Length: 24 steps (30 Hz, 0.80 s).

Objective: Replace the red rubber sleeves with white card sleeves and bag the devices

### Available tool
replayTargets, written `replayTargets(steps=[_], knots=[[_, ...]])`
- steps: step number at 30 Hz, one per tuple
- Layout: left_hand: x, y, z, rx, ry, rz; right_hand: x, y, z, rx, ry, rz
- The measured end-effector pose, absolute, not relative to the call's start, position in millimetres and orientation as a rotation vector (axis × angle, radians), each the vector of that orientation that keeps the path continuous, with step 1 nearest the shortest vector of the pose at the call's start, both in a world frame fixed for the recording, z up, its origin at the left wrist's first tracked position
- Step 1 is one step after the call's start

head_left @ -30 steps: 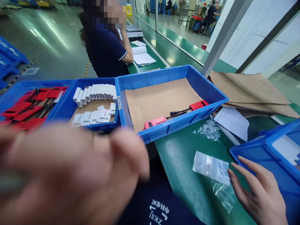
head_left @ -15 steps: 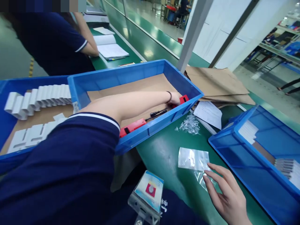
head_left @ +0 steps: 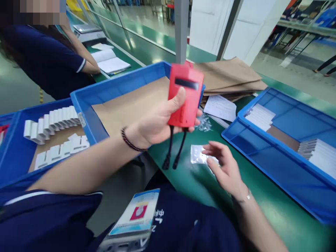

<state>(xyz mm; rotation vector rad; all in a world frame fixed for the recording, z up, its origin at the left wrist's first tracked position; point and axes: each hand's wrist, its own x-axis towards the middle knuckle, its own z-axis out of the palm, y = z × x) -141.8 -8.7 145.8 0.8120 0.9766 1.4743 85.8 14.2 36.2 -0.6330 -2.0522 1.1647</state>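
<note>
My left hand (head_left: pixel 162 117) grips a red device (head_left: pixel 187 101) with a dark window near its top and two short black cables (head_left: pixel 174 148) hanging from its lower end. The thumb lies across its face, and the other fingers wrap behind it. Over the green bench, my right hand (head_left: pixel 223 162) has its fingers apart and holds nothing. Beneath its fingertips lies a clear plastic bag (head_left: pixel 198 154); whether the fingers touch it I cannot tell. A blue bin (head_left: pixel 120 80) lined with brown cardboard stands behind my left hand.
At the left, another blue bin (head_left: pixel 15 150) holds rows of white boxes (head_left: pixel 57 119). A third bin (head_left: pixel 267 157) with white pieces stands right. Cardboard sheets (head_left: pixel 231 75), a paper (head_left: pixel 220 107) and small clear plastic bits (head_left: pixel 204 123) lie behind. A co-worker (head_left: pixel 47 56) sits at far left.
My left hand has lifted out of the lined bin with a red device and come toward the middle. My right hand stays open near the plastic bag. The view has shifted.
</note>
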Motion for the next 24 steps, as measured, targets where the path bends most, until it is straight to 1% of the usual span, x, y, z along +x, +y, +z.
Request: replayTargets(steps=[2, 3, 5, 8, 12, 14, 17, 19, 21, 24], knots=[[-111.4, -10.3, 101.4, 0.581, 0.835, 1.483, 71.9, 5.2, 28.3, -0.612, -1.9, 1.634], [-100.1, -7.1, 80.5, 0.5, 0.793, 1.502, 67.1, 1.1, 21.9, -0.645, -1.826, 1.765], [-84.0, 3.4, 46.0, 0.413, 0.751, 1.504, 62.9, -4.7, 5.9, -0.773, -1.73, 1.832], [-66.0, 15.8, 15.1, 0.431, 0.764, 1.404, 68.4, -12.3, -17.0, -0.952, -1.649, 1.712], [-43.1, 4.6, 0.3, 0.556, 0.865, 1.387, 81.3, -31.1, -25.7, -1.073, -1.598, 1.558], [-39.5, 3.1, -6.7, 0.688, 0.93, 1.313, 87.4, -32.4, -24.0, -1.164, -1.624, 1.569], [-33.5, 17.8, -21.9, 0.931, 1.12, 1.238, 103.4, -21.7, -24.1, -1.199, -1.564, 1.677], [-27.1, 25.2, -25.5, 1.025, 1.161, 1.179, 113.5, -18.2, -24.6, -1.187, -1.508, 1.728], [-21.7, 25.7, -19.7, 1.08, 1.069, 1.088, 118.1, -19.8, -24.6, -1.151, -1.416, 1.834], [-11.9, 21.5, -2.3, 1.016, 0.846, 0.863, 118.0, -24.0, -25.5, -1.065, -1.163, 2.076]])
